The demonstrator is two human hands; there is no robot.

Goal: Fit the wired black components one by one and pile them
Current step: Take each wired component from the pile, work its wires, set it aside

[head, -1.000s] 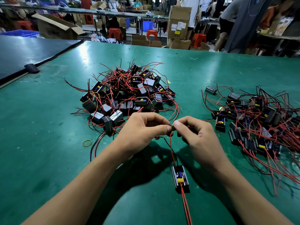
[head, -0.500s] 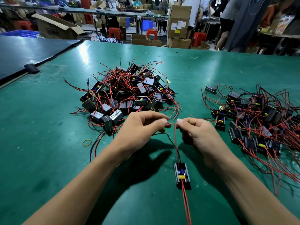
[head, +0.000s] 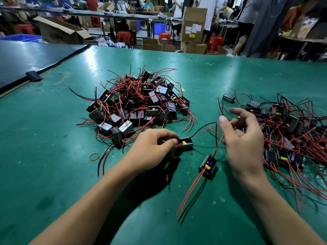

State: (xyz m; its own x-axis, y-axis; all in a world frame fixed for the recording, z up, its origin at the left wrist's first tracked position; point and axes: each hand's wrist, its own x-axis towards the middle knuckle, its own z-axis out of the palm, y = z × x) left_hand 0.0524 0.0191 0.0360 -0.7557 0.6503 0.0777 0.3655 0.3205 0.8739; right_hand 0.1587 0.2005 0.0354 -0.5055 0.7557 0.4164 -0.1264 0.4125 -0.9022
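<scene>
Two heaps of small black components, each trailing thin red and black wires, lie on the matte green table (head: 53, 156); the left pile (head: 138, 105) is a tight mound, several of its blocky units bound with yellow bands and showing glossy grey faces; the right pile (head: 286, 129) spreads flatter, its wires sprawling toward the near edge. Between the heaps the left hand (head: 152, 149) sits low over the table, fingers curled, thumb and fingertips pinching one component (head: 185, 143), an open-topped black shell with a yellow and a blue part inside; a black wire curves away from it to the right. Nearer the viewer a second component (head: 208, 167) sits tilted, on or just over the table; two long red wires run from it toward the viewer, and another red wire rises to the right hand (head: 242, 144). That hand hovers beside the right pile, fingers loosely bent and spread, blurred; whether it pinches the wire I cannot tell. One yellow rubber band (head: 94, 156) lies flat left of the left hand; cardboard boxes (head: 193, 25) and red plastic stools (head: 164, 37) stand beyond the far edge.
</scene>
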